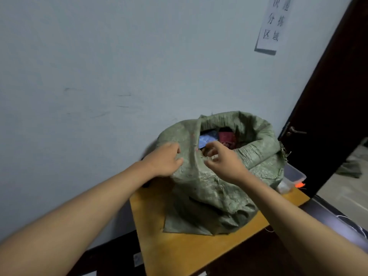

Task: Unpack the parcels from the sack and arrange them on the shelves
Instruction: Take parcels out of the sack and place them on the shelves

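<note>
**Now: both hands at the mouth of the sack**

Now you face a green woven sack (215,176) standing on a small wooden table (179,250) set against a pale wall (89,66). Its mouth is open and the rim is rolled down on the far and right sides. Inside you can make out a blue parcel (207,139) towards the left and a dark red parcel (227,137) just beside it; anything deeper is in shadow and cannot be told.

Your left hand (165,160) lies on the outside of the near-left rim, fingers bent over the fabric and gathering it. Your right hand (221,158) sits at the near edge of the opening, fingers loosely curled and slightly apart. It is blurred, so you cannot tell whether it pinches the fabric or only hovers over it. The blue parcel lies just beyond the right fingertips, apart from them.

Behind the sack, at the right, a clear plastic box (294,174) rests on the table. A paper notice (272,24) hangs on the wall, and a dark door (328,96) stands at the right.
</note>
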